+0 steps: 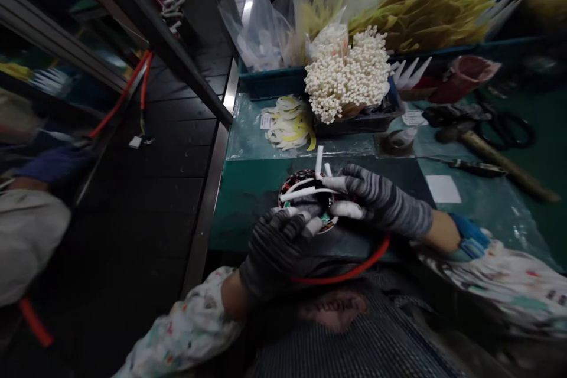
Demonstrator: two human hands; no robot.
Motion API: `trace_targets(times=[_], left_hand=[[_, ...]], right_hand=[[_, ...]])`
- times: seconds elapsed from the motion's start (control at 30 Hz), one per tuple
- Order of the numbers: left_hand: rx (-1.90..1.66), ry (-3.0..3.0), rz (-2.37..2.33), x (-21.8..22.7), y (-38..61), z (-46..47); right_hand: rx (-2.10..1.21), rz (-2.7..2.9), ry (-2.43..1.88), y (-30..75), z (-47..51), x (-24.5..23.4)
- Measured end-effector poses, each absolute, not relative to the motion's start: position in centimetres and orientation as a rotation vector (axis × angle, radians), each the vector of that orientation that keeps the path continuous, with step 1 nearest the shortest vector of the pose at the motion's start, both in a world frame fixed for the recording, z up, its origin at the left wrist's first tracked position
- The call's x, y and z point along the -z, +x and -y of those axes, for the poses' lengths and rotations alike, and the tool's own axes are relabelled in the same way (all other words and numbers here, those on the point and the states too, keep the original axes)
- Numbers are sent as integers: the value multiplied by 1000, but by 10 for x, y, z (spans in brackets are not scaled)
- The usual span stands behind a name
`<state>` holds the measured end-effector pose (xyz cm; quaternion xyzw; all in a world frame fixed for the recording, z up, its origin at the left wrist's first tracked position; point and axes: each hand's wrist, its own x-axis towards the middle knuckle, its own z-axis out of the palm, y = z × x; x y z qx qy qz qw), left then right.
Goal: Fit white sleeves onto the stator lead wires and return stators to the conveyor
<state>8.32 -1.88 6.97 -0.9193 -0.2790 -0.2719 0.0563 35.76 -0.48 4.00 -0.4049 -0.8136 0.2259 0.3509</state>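
Observation:
A round motor stator (297, 178) with copper-coloured windings lies on the bench before me. White sleeves (299, 194) and pale wires cross its top, and one sleeve sticks up at the far side. At its near left rim, my left hand (279, 242), in a grey striped glove with white fingertips, has its fingers curled on it. My right hand (376, 198), gloved alike, grips the right side, with a fingertip close to the upright sleeve and the thumb at the rim. A red cable (354, 271) curves below the stator. My fingers hide part of the rim.
Behind the stator stand a box of white-tipped thin sticks (345, 77) and bundled yellow strips (420, 12). Curved white-yellow pieces (290, 124) lie in front. To the right are a hammer (505, 159), black-handled scissors (509, 127) and a white card (443, 189). Another person's purple-gloved hand (55, 162) is at left.

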Motion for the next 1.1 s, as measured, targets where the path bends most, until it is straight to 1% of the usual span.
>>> trace_targets(times=[0.17, 0.27, 0.37, 0.43, 0.5, 0.6, 0.7, 0.83, 0.97, 1.1], left_hand=[[1112, -2739, 1062, -43, 100, 28], [1192, -2740, 1050, -33, 108, 26], [1245, -2673, 1030, -29, 111, 18], [1255, -2653, 1022, -26, 112, 15], [1253, -2652, 1024, -24, 111, 13], [1257, -2657, 1001, -22, 110, 12], [1248, -2676, 974, -22, 109, 11], [1243, -2682, 969, -23, 109, 11], [1233, -2690, 949, -23, 109, 11], [1294, -2652, 939, -21, 110, 10]], right_hand=[[-367, 1971, -1182, 340, 23, -17], [-373, 1868, -1190, 330, 27, -13], [-445, 1883, -1162, 343, 16, -27], [-311, 1852, -1274, 366, -1, -43], [-33, 1738, -1436, 391, -22, -61], [245, 1732, -1615, 417, -55, -80], [407, 1822, -1724, 420, -82, -85], [397, 1841, -1727, 420, -104, -77], [381, 1838, -1574, 431, -109, -70], [292, 1707, -1414, 426, -93, -78]])
